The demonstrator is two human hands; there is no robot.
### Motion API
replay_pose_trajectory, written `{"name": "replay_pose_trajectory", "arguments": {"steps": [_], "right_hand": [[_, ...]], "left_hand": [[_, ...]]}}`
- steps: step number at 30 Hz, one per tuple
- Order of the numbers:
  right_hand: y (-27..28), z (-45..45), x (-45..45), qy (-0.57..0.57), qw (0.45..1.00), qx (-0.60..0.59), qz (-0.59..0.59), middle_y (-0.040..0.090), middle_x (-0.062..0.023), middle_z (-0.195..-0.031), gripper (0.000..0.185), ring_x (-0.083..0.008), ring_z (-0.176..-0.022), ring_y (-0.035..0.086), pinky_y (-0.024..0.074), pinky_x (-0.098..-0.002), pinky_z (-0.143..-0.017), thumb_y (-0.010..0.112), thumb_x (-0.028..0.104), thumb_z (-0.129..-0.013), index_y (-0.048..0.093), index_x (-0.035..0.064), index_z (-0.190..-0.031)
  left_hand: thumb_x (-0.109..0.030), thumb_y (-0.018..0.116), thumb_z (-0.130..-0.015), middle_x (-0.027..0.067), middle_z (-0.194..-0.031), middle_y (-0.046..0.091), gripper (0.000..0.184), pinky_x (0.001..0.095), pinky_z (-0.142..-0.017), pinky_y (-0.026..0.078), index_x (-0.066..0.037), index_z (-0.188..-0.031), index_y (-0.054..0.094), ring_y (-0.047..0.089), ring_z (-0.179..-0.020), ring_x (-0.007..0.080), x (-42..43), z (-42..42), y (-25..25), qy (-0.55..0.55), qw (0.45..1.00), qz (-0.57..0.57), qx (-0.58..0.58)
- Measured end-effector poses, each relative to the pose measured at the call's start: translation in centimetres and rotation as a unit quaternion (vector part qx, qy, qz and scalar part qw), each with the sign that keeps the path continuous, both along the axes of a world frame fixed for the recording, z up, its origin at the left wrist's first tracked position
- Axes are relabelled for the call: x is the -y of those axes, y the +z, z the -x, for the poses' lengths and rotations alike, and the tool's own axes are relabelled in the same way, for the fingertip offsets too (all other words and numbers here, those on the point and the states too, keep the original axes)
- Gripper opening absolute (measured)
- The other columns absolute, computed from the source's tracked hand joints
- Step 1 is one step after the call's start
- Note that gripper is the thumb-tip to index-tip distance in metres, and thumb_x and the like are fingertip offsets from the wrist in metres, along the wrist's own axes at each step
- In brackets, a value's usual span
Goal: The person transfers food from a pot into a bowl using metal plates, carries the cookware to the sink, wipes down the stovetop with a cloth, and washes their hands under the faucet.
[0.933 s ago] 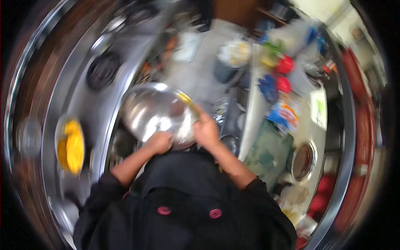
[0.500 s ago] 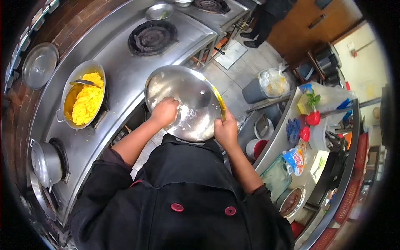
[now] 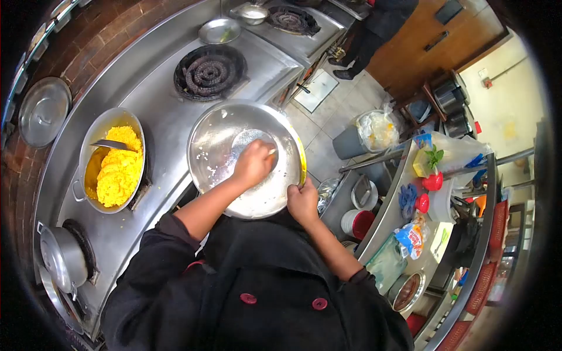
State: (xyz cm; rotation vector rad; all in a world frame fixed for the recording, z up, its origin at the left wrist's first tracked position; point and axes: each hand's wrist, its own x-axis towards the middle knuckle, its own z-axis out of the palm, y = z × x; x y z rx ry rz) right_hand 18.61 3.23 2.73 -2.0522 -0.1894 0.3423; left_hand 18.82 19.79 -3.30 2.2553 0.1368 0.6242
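Nearest the body, a wide steel bowl point(image 3: 213, 137) was held before the torso, off the front edge of the counter point(image 3: 161, 131). The right hand point(image 3: 303, 203) had its fingers closed on the rim, at the side streaked with yellow. The left hand point(image 3: 254, 164) reached inside, fingers curled toward the metal; whether they were fully closed or pinched a scrap could not be told. Pale grains and bits clung to the bowl's inner wall, so the work in hand looked like wiping or gathering by hand. It called for a firm right grip on the rim, since no support showed under the bowl, and for the left fingers to stay close to the wall.

Beyond the bowl to the left, a deep pan point(image 3: 114, 116) of yellow food point(image 3: 117, 175) stood on the counter, a spoon point(image 3: 111, 144) resting in it. A lidded pot point(image 3: 64, 257) stood toward the counter's near end. Farther along were a black burner point(image 3: 211, 73) and a shallow steel dish point(image 3: 219, 32). Farthest off, a person in dark clothes point(image 3: 380, 29) stood by a wooden door point(image 3: 430, 55).
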Motion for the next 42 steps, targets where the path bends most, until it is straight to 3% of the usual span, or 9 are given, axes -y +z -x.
{"name": "replay_pose_trajectory", "arguments": {"steps": [7,16,25,31,33,34,36,37,42], "right_hand": [[-2.5,-5.0,1.4,-0.021,1.0,0.021,0.011,0.061,-0.0142,-0.071,0.031,-0.0206,-0.061,0.059,0.0475,-0.034,-0.061,0.051,0.006,-0.075,0.054,-0.0044,-0.104],[-1.2,-13.7,2.5,0.122,0.991,-0.053,-0.007,0.064,-0.0195,-0.083,0.032,-0.0272,-0.076,0.064,0.0484,-0.0353,-0.071,0.05,0.007,-0.075,0.054,-0.0042,-0.105],[-0.8,-15.0,-2.8,0.317,0.945,-0.078,0.023,0.064,-0.0198,-0.086,0.028,-0.0305,-0.081,0.063,0.0475,-0.0363,-0.073,0.049,0.006,-0.073,0.057,-0.0038,-0.098],[-1.6,-13.1,-8.0,0.393,0.917,-0.02,-0.058,0.064,-0.0175,-0.083,0.026,-0.0245,-0.075,0.062,0.0477,-0.0341,-0.07,0.049,0.005,-0.074,0.057,-0.0055,-0.096],[-3.8,-13.4,-9.3,0.397,0.913,-0.036,-0.093,0.064,-0.0159,-0.083,0.026,-0.0225,-0.074,0.061,0.0476,-0.0333,-0.069,0.049,0.004,-0.074,0.057,-0.0059,-0.097],[-4.8,-13.5,-10.1,0.387,0.911,-0.066,-0.125,0.064,-0.0143,-0.083,0.026,-0.0205,-0.074,0.06,0.0475,-0.0325,-0.069,0.049,0.003,-0.074,0.057,-0.0062,-0.097],[-7.3,-14.0,-11.9,0.354,0.921,-0.093,-0.13,0.062,-0.0126,-0.091,0.032,-0.0197,-0.078,0.059,0.0468,-0.0298,-0.072,0.049,-0.002,-0.072,0.054,-0.0086,-0.103],[-6.1,-13.1,-12.8,0.331,0.919,-0.163,-0.138,0.061,-0.0131,-0.096,0.034,-0.0206,-0.082,0.059,0.0462,-0.0302,-0.075,0.049,-0.003,-0.072,0.053,-0.0084,-0.105],[-8.1,-12.0,-17.2,0.287,0.92,-0.211,-0.164,0.06,-0.012,-0.094,0.034,-0.0231,-0.083,0.059,0.0474,-0.0322,-0.075,0.046,-0.006,-0.07,0.052,-0.0082,-0.103]], "left_hand": [[-0.01,0.057,-0.073,0.0132,-0.089,0.054,0.008,0.0428,-0.074,0.046,-0.004,-0.079,0.056,0.053,-0.087,0.0329,-1.8,-3.2,-4.6,-0.074,0.977,-0.137,-0.149],[-0.008,0.05,-0.076,0.0101,-0.1,0.053,0.034,0.0355,-0.084,0.045,-0.006,-0.109,0.056,0.051,-0.098,0.0268,-7.8,-6.5,2.0,0.088,0.912,-0.368,-0.158],[-0.015,0.05,-0.076,0.0063,-0.097,0.054,0.019,0.0315,-0.077,0.047,-0.004,-0.087,0.061,0.05,-0.095,0.0215,-9.8,1.6,2.6,0.146,0.82,-0.459,-0.309],[-0.011,0.053,-0.074,0.0137,-0.091,0.06,0.014,0.0356,-0.071,0.048,-0.001,-0.078,0.062,0.057,-0.088,0.028,-9.2,10.8,3.1,0.283,0.849,-0.288,-0.34],[-0.007,0.059,-0.076,0.0113,-0.085,0.063,0.011,0.0322,-0.069,0.05,0.0,-0.084,0.062,0.061,-0.077,0.0228,-8.0,13.9,5.1,0.381,0.898,-0.033,-0.217],[-0.007,0.059,-0.076,0.0113,-0.085,0.063,0.011,0.0322,-0.069,0.05,0.0,-0.084,0.062,0.061,-0.077,0.0228,-7.5,15.6,5.9,0.404,0.89,-0.034,-0.209],[-0.008,0.063,-0.083,0.0066,-0.086,0.063,0.01,0.0228,-0.06,0.048,-0.001,-0.09,0.06,0.057,-0.064,0.0123,-6.1,19.3,7.0,0.42,0.759,0.498,0.025],[-0.009,0.06,-0.087,0.0048,-0.088,0.062,0.014,0.0202,-0.06,0.047,0.0,-0.098,0.058,0.055,-0.067,0.0063,-5.3,21.4,7.4,0.402,0.713,0.567,0.095],[-0.007,0.057,-0.087,0.0083,-0.094,0.063,0.018,0.022,-0.064,0.05,0.002,-0.103,0.057,0.058,-0.072,0.0099,-2.3,28.4,14.0,0.413,0.71,0.533,0.204]]}}
